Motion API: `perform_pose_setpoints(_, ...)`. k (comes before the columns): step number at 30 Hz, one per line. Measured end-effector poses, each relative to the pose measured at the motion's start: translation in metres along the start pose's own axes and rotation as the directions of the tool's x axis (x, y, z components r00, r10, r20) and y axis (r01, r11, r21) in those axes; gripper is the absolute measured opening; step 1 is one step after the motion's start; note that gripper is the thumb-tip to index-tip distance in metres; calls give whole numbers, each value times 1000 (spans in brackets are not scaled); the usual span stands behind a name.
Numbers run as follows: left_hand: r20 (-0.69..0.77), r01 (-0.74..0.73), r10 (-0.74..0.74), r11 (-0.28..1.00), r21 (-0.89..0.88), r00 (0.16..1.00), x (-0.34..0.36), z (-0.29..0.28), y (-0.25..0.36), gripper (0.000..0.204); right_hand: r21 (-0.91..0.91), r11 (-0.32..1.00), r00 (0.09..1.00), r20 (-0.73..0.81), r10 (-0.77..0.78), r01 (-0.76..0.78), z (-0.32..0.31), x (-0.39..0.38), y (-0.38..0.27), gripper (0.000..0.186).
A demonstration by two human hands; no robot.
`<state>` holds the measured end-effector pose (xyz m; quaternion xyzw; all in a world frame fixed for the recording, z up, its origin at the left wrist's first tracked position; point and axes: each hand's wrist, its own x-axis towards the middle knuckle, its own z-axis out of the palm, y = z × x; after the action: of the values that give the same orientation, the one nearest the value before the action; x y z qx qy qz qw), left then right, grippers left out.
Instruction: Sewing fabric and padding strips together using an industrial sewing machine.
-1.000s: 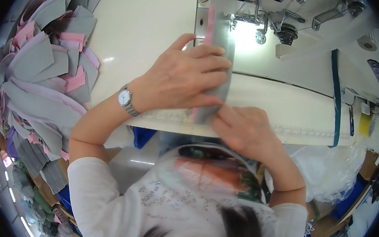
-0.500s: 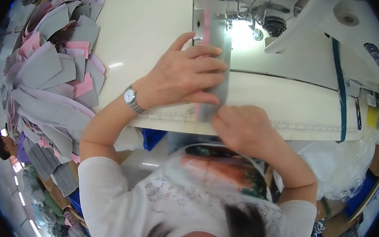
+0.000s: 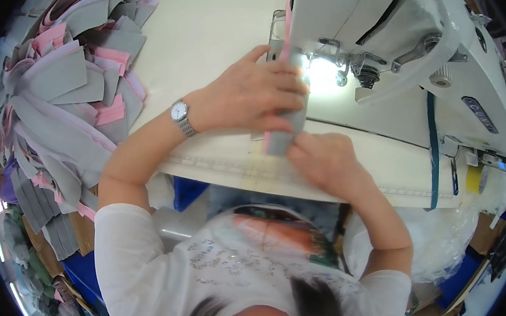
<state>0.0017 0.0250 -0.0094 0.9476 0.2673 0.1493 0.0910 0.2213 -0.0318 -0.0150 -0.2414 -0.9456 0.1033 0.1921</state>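
Observation:
A grey strip of fabric (image 3: 278,144) with a pink edge lies lengthwise under the lit needle area of a white sewing machine (image 3: 341,13). Its pink edge shows again past the machine head. My left hand (image 3: 243,95) rests on the strip just left of the needle, fingers stretched over it and a watch (image 3: 179,111) on the wrist. At the strip's near right corner, my right hand (image 3: 327,161) is closed with the cloth edge between thumb and fingers. The fingertips of both hands are slightly blurred, and the left hand covers the strip's middle.
A large heap of grey and pink cut fabric pieces (image 3: 62,83) hangs at the table's left. A teal band (image 3: 433,151) runs down over the table (image 3: 205,160) edge on the right. Clear plastic wrap (image 3: 431,240) sits below there. Another person (image 3: 2,177) is at far left.
The fabric strip has slid away from me past the needle, and both hands have moved along with it, closer to the needle. The whole view has shifted a little.

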Motion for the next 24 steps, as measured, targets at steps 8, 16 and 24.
perform_pose_setpoints(8,11,-106,105,991,85,994,8,2,-12,17,-79,996,997,75,-28,34,-2,15,33,6)
perform_pose_setpoints(16,-101,-197,190,978,-65,977,9,0,-27,18,-46,982,977,97,188,-184,4,22,48,6)
perform_pose_setpoints(24,-99,-150,153,988,37,983,1,6,-9,16,-195,951,971,-33,238,-240,3,7,35,11)
